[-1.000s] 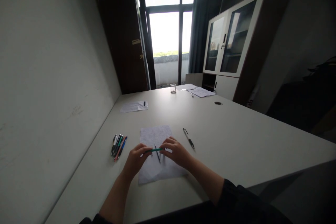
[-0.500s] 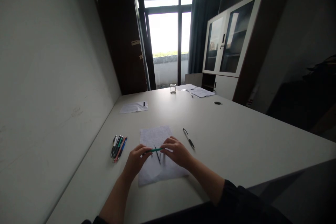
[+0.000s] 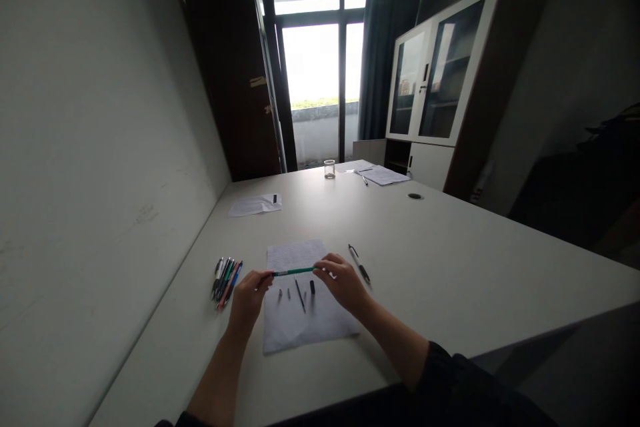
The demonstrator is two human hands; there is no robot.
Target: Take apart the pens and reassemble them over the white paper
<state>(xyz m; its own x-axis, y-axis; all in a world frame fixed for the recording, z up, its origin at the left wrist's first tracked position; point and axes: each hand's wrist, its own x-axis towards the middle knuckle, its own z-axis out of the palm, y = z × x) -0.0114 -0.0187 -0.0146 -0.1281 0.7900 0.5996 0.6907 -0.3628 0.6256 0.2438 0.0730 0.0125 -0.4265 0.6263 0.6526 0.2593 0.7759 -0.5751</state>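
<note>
Held level above a sheet of lined paper [image 3: 285,337] is a slim green pen barrel [image 3: 300,271]. My left hand [image 3: 247,293] is closed on its left end, and my right hand [image 3: 343,283] pinches the right end. Fingers cover both ends of the barrel. Beneath it on the paper lie a thin dark pen refill [image 3: 301,296], a short black sleeve-like piece [image 3: 313,287] and several tiny parts [image 3: 289,293], too small to name. A white and black pen [image 3: 359,263] rests on the table just past my right hand.
Left of my hands is a bundle of several pens [image 3: 226,282], near the wall. Farther back on the white table [image 3: 450,267] are a sheet with a black mark [image 3: 256,204], a glass jar [image 3: 329,169], more papers [image 3: 385,175] and a round cable hole [image 3: 415,197].
My hands have moved apart and slightly up, the left one to the left, showing more of the green pen barrel. The small parts on the paper are now uncovered.
</note>
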